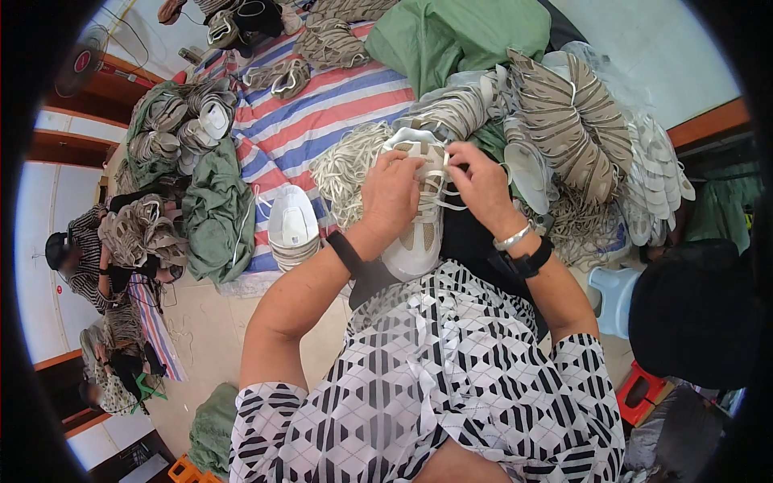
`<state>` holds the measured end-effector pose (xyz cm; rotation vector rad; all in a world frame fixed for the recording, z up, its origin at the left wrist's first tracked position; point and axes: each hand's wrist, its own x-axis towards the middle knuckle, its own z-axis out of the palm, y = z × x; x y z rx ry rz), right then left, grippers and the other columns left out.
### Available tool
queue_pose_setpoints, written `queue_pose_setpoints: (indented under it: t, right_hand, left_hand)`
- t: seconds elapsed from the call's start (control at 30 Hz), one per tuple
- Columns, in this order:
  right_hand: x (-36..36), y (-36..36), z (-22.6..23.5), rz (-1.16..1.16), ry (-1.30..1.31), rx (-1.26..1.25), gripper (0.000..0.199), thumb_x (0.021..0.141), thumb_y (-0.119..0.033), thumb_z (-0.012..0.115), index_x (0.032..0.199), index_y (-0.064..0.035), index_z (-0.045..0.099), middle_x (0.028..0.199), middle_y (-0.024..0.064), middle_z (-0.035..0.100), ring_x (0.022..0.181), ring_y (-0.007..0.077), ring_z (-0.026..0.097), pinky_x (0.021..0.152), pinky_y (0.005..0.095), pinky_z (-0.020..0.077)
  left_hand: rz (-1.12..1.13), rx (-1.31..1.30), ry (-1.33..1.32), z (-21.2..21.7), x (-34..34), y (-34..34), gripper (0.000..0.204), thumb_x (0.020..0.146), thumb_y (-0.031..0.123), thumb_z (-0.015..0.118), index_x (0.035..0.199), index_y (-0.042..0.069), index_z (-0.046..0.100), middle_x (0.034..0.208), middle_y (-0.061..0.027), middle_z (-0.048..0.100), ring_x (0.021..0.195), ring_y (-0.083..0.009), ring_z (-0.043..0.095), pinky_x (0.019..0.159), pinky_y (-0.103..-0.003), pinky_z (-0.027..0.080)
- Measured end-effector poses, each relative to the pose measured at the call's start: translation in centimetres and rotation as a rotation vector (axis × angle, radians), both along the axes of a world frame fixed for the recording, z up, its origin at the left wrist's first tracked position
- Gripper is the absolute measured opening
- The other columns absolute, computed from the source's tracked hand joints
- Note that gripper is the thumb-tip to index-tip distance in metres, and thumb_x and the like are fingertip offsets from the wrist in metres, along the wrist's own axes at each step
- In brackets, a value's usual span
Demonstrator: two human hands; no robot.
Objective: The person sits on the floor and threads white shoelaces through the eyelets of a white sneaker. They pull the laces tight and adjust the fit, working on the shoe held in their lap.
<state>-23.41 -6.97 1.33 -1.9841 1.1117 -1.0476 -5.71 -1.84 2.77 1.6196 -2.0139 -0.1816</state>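
A beige and white shoe upper [412, 259] stands on my lap, its rounded toe toward me and its opening pointing away. Pale laces [431, 196] cross its front, with loose strands hanging on the right side. My left hand [390, 191] is closed on the left edge of the shoe upper, thumb and fingers bent near the lace holes. On the other side my right hand [481, 182] pinches a shoelace beside the upper's top. The exact grip of the left fingertips is partly hidden.
Loose laces [348, 173] lie heaped beyond my left hand. Stacked white toe-shaped pieces [291, 225] stand left, on a striped sheet [322, 105]. Bundled shoe uppers [576, 121] pile up at right, near a blue stool [613, 302]. Other people [84, 249] sit far left with more uppers.
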Motion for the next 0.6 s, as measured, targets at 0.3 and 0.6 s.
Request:
queue_pose_setpoints:
  t: [0.3, 0.6]
  right_hand:
    - [1.1, 2.0, -1.2, 0.030, 0.349, -0.521, 0.008, 0.077, -0.012, 0.063, 0.077, -0.0115, 0.056, 0.066, 0.0040, 0.050, 0.056, 0.0230, 0.049, 0.058, 0.0351, 0.0334]
    - [1.9, 0.7, -0.7, 0.081, 0.319, 0.256, 0.020, 0.075, -0.023, 0.070, 0.078, -0.0045, 0.064, 0.078, 0.0143, 0.065, 0.076, 0.0338, 0.063, 0.067, 0.0414, 0.0471]
  left_hand:
    - [-0.008, 0.097, 0.026, 0.7, 0.3, 0.0, 0.035, 0.073, 0.003, 0.065, 0.106, 0.012, 0.059, 0.098, -0.0049, 0.062, 0.110, -0.0265, 0.053, 0.083, -0.037, 0.048]
    - [-0.052, 0.021, -0.008, 0.5, 0.5, -0.2, 0.029, 0.074, 0.005, 0.065, 0.102, 0.012, 0.062, 0.091, -0.0040, 0.063, 0.108, -0.0255, 0.054, 0.081, -0.038, 0.049]
